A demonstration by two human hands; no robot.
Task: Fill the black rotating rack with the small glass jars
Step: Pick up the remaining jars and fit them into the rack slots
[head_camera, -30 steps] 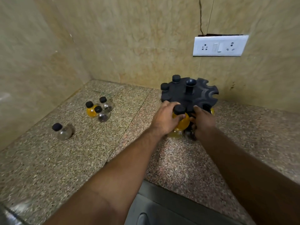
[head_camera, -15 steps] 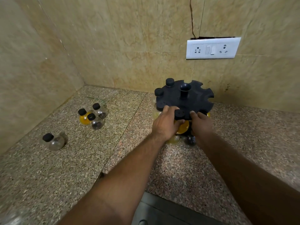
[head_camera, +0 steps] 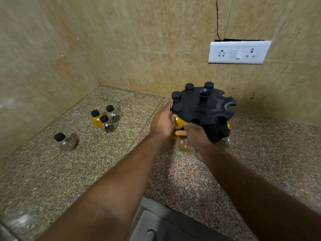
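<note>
1. The left wall (head_camera: 34, 75) bounds the counter (head_camera: 86, 171) on that side. A clear jar (head_camera: 65, 143) with a black cap stands near it, alone, with bare granite all around.
2. Three jars (head_camera: 105, 119) stand touching one another further back, toward the corner, well apart from the rack. Open counter runs from them to the front edge.
3. The left hand (head_camera: 162, 125) reaches the rack's left rim, its fingers curled round a yellow jar (head_camera: 178, 122) hanging there.
4. The rack (head_camera: 203, 108) stands right of centre, close to the back wall (head_camera: 156, 40). It is black, with a central knobbed post. Three caps poke through its back-left slots, and the right-hand notches gape free.
5. The right hand (head_camera: 197, 139) is tucked under the rack's front with its fingers hidden, so its grip cannot be told.
6. A socket plate (head_camera: 238, 52) sits on the wall above. Bare counter lies right of the rack.
</note>
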